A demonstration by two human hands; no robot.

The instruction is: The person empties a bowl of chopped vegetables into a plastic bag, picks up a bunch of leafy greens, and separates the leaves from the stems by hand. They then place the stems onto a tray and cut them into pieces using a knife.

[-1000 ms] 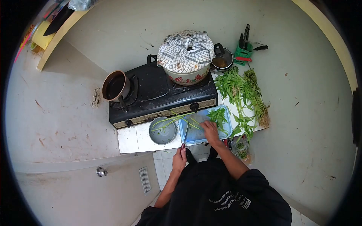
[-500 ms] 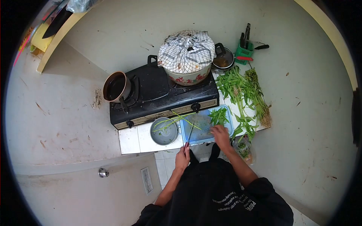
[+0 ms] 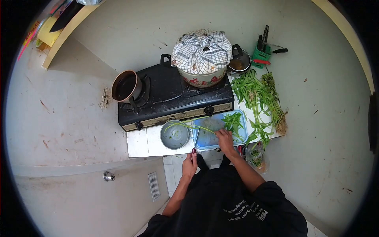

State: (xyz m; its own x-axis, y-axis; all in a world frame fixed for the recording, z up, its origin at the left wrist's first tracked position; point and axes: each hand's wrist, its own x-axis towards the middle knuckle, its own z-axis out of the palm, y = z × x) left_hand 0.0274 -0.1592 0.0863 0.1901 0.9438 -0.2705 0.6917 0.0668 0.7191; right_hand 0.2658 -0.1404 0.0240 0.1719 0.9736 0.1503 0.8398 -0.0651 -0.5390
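A knife (image 3: pixel 196 141) with a dark red handle is in my left hand (image 3: pixel 189 166), its blade pointing up along the left side of a blue plastic tray (image 3: pixel 205 147). Above the tray, my right hand (image 3: pixel 225 141) has its fingers closed at the end of a long green stem (image 3: pixel 206 129). That stem and another one reach left over a grey metal pot (image 3: pixel 169 141) with small green bits inside. Cut green leaves (image 3: pixel 233 122) lie in the tray's upper right. More leafy stalks (image 3: pixel 252 93) are spread on the white tiles to the right.
Behind the tray stands a black gas stove (image 3: pixel 162 94). It carries a small pot (image 3: pixel 125 87) of dark liquid and a large cloth-covered pot (image 3: pixel 203 79). A green basket (image 3: pixel 260 53) of utensils is at the back right. A plastic bag (image 3: pixel 258 160) sits by the counter's front edge.
My right hand has moved left across the tray and closed on the stem's end. The knife has become more upright. The whole view has shifted slightly.
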